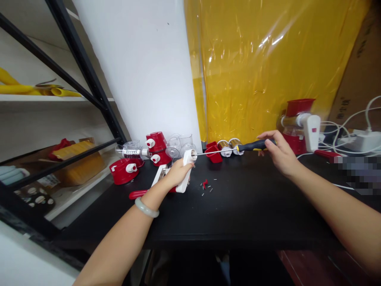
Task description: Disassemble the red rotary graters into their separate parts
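Note:
My left hand (177, 173) is wrapped round a white crank handle (183, 186), with the round socket at its top turned to the right. A long screwdriver (251, 146) with a black and yellow grip lies almost level; its shaft tip reaches into that socket. The fingers of my right hand (279, 154) pinch the butt of the grip. Behind my left wrist is another white part (159, 174), and a red handle (138, 194) pokes out beside it. Small screws (211, 190) and a little red piece (205, 184) are scattered on the black table (247, 210).
Red bases (123, 171), clear plastic parts (181, 143), a red pusher (213, 153) and grater drums (235, 146) line the back. An assembled drum grater (300, 127) stands at right near white cables and an adapter (364, 141). A black-framed shelf (89, 71) borders the left.

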### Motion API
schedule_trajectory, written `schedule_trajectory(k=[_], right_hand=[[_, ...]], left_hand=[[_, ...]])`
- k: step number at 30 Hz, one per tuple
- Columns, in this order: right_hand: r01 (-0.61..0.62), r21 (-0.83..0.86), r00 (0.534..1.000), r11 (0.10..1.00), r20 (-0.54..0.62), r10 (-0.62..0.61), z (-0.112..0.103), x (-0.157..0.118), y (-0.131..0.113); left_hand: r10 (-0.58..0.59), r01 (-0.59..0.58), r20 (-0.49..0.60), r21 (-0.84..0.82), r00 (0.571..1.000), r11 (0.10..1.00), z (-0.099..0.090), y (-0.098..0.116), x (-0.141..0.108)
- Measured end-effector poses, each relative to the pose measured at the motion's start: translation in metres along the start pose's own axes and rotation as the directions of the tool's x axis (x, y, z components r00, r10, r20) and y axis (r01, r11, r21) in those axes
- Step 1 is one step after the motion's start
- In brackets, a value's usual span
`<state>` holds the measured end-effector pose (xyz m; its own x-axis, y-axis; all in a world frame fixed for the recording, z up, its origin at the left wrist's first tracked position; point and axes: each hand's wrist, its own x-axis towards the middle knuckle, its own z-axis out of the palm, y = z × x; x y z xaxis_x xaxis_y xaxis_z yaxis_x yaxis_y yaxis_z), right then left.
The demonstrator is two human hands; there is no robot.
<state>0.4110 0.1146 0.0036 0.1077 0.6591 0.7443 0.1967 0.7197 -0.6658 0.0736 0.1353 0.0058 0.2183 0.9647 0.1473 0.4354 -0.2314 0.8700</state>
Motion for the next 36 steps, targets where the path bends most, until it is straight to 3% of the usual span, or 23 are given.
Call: schedule_trajectory(k=[4, 10, 26, 33, 36], right_hand=[[-0.007, -0.132, 1.000, 0.991, -0.004, 0.006, 0.000, -0.005, -0.006], [0.020, -0.135, 0.997, 0.991, -0.065, -0.029, -0.001, -0.005, -0.008], [0.034, 0.145, 0.981, 0.989, -0.194, -0.005, 0.007, -0.002, -0.013], [0.043, 0.213, 0.979, 0.976, -0.205, 0.002, 0.009, -0.003, -0.014], [0.053, 0.251, 0.979, 0.966, -0.202, -0.001, 0.009, -0.002, -0.013]], left_hand=[[0.019, -0.019, 0.001, -0.030, 1.000, 0.999, -0.001, 0.001, 0.000], [0.013, -0.011, 0.031, -0.063, 0.999, 0.998, -0.002, 0.001, -0.001], [0.106, -0.070, 0.163, -0.213, 0.981, 0.975, 0.002, 0.012, -0.010], [0.152, -0.115, 0.170, -0.210, 0.974, 0.971, 0.003, 0.012, -0.013], [0.200, -0.177, 0.126, -0.172, 0.972, 0.969, 0.003, 0.009, -0.013]])
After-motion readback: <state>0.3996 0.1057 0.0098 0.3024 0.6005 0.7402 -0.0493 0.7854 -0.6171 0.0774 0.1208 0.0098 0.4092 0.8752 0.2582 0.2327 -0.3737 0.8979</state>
